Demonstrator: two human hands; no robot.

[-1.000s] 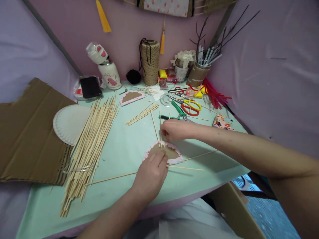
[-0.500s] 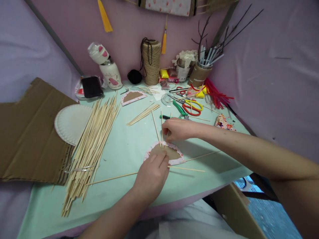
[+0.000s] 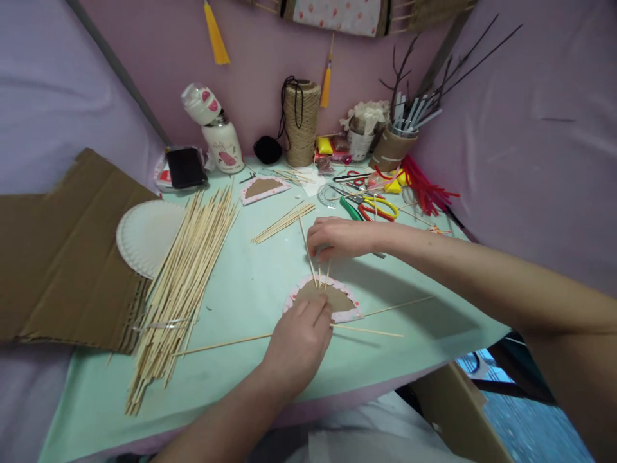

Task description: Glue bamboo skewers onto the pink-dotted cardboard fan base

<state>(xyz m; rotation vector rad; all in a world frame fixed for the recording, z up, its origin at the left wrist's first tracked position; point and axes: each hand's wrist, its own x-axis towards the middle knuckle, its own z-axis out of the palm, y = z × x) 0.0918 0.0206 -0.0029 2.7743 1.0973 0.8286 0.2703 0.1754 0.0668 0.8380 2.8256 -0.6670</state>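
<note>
A half-round piece of cardboard (image 3: pixel 340 299) with a pink-and-white patterned edging lies in front of me. My left hand (image 3: pixel 301 331) presses down on it, fingers close together, partly covering its lower left. Thin bamboo sticks (image 3: pixel 308 252) fan out from the top of its curved edge. Over the upper ends of two of them is my right hand (image 3: pixel 335 238), its fingers curled around a stick; the fingertips are partly hidden. More long sticks (image 3: pixel 369 330) stick out to both sides from under the piece and my left hand.
A big bundle of bamboo sticks (image 3: pixel 186 283) lies at left beside a white paper plate (image 3: pixel 147 238) and corrugated cardboard (image 3: pixel 72 257). Behind are a second half-round piece (image 3: pixel 265 188), a small row of sticks (image 3: pixel 282 223), scissors (image 3: pixel 378 211), twine (image 3: pixel 302 122) and a bottle (image 3: pixel 224 148).
My right hand has shifted slightly up along the sticks, away from the cardboard edge. My left hand stays on the cardboard. The whole view has moved a little.
</note>
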